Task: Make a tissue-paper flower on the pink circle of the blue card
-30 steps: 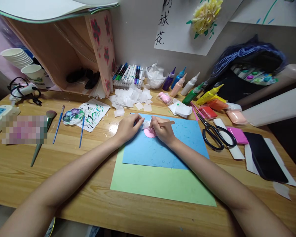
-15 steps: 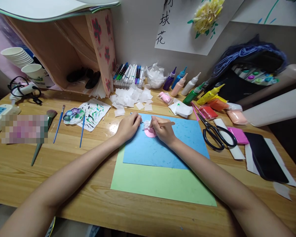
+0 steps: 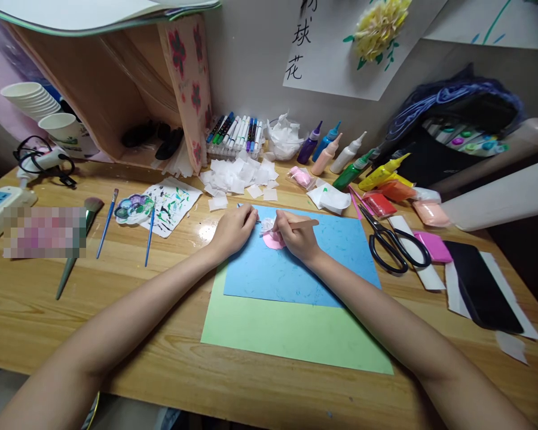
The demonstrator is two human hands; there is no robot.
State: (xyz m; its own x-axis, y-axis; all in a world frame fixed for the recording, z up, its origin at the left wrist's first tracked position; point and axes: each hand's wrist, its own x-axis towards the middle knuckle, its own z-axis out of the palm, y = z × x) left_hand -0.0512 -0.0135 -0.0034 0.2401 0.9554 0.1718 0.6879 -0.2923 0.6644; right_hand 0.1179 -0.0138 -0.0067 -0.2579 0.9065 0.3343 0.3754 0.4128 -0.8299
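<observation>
On the blue sheet [image 3: 291,278] lies a flat pink round piece [image 3: 275,241], partly covered by small white crumpled paper [image 3: 267,226]. My right hand [image 3: 295,236] grips a flat tan stick [image 3: 306,224], whose broad end sticks out to the right; its tip, at the pink piece, is hidden by my fingers. My left hand [image 3: 238,229] rests at the sheet's upper left edge with curled fingers, just left of the white paper. Whatever those fingers pinch is too small to make out.
A green sheet [image 3: 291,334] lies under the blue one. Behind are white paper squares [image 3: 237,174], markers [image 3: 235,134] and paint bottles [image 3: 327,156]. Black scissors [image 3: 392,242] and a phone [image 3: 484,286] lie right; paintbrushes [image 3: 149,237] and a paint-stained paper [image 3: 173,206] left.
Both hands stay almost in the same place at the pink piece. The whole view has shifted very slightly.
</observation>
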